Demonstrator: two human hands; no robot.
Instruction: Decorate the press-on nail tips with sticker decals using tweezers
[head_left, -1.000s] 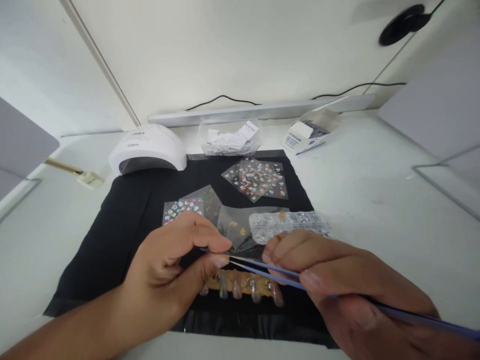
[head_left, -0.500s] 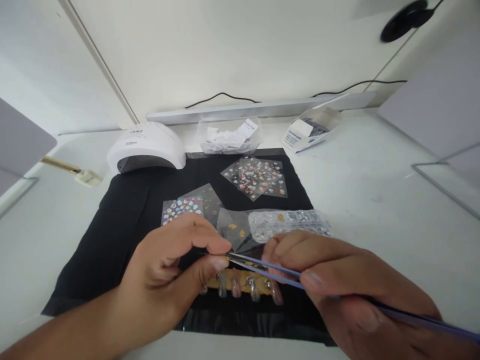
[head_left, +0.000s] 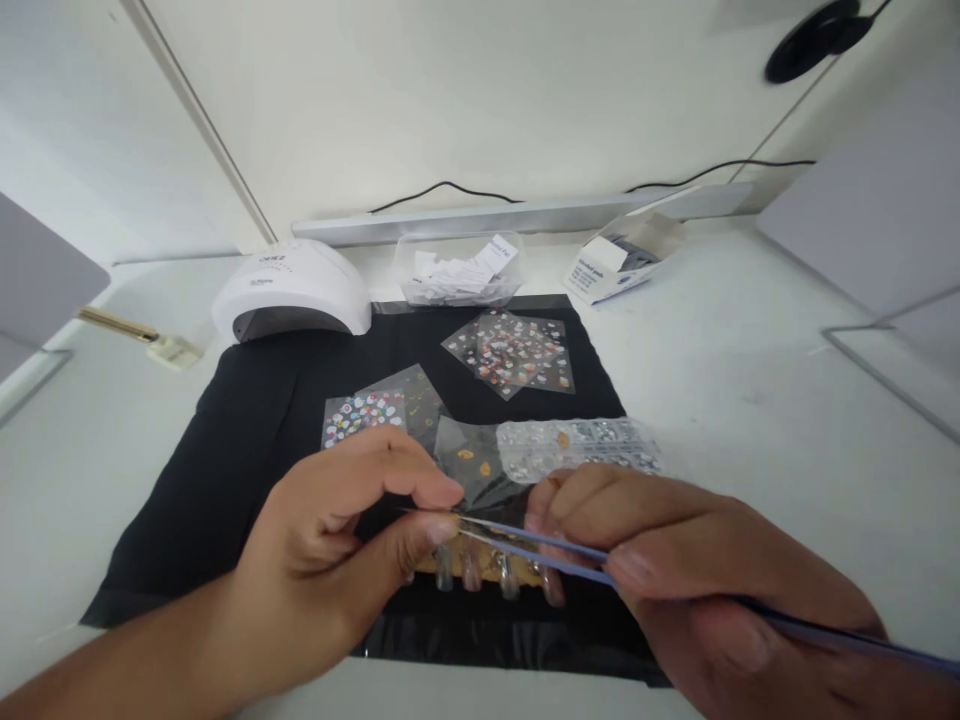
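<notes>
My left hand (head_left: 337,540) has its thumb and index finger pinched together over the black mat. What sits between those fingertips is mostly hidden; only a thin sliver shows at their left side. My right hand (head_left: 697,570) is closed around blue tweezers (head_left: 574,555), whose silvery tips reach the pinched fingertips of my left hand. Just beneath the tweezers, several glossy false nail tips (head_left: 471,572) are lined up on a yellowish strip, partly covered. Behind my hands lies a clear sticker sheet (head_left: 480,462) with a few gold stickers.
A clear case of rhinestones (head_left: 577,445) sits behind my right hand. Patterned sticker sheets (head_left: 517,350) rest on the black mat (head_left: 247,410). Along the back stand a white nail lamp (head_left: 292,285), a tub of packets (head_left: 459,275) and an alcohol pad box (head_left: 619,262).
The tweezers have tilted slightly, and their arms now sit a little lower near my right fingers. My left hand keeps its pinch in almost the same place.
</notes>
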